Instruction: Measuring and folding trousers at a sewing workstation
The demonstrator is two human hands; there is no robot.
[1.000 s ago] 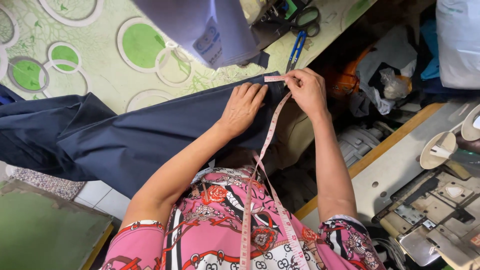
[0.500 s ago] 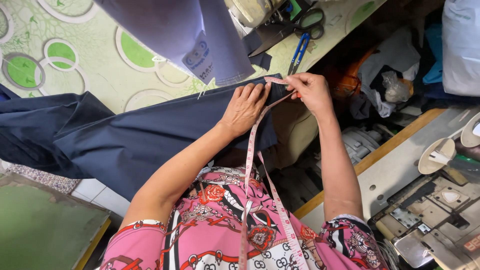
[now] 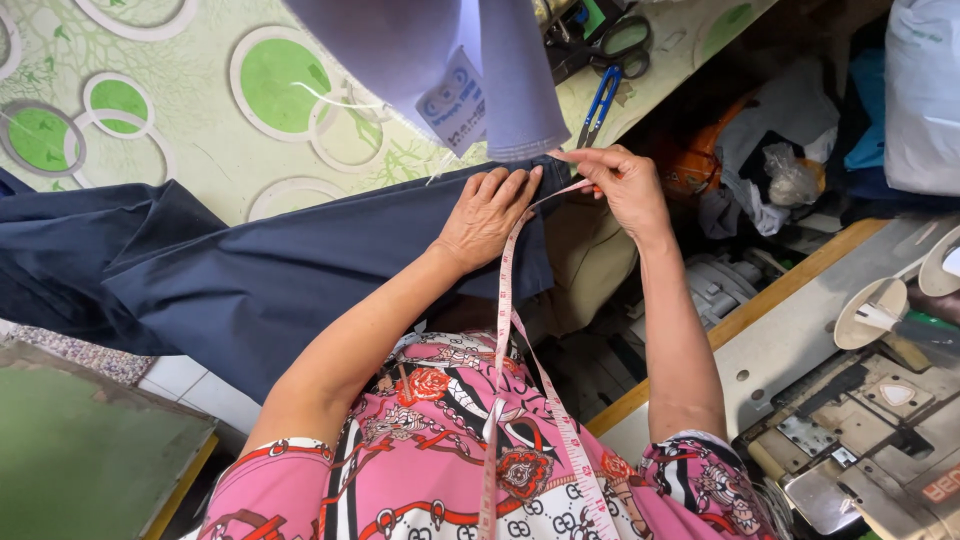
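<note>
across the near edge of the green-patterned tabletop (image 3: 200, 150) a dark navy length of woven fabric (image 3: 300, 270) is spread, its long axis running left to right and its right-hand end lying under both hands. the left hand (image 3: 487, 215) is laid flat on that end, fingers together and extended, pinning both the cloth and a pale pink measuring tape (image 3: 505, 300) beneath them. the right hand (image 3: 625, 185) is closed in a pinch on the tape's free end just past the cloth's corner, so the tape is stretched taut between the two hands along the edge (the rest of it trails down over the pink patterned blouse (image 3: 450, 450)). the fabric edge lies just left of the pinch, nearer the left hand. a lavender cloth with a label (image 3: 450, 70) hangs above, and blue-handled scissors (image 3: 600, 100) rest beyond the fingers.
</note>
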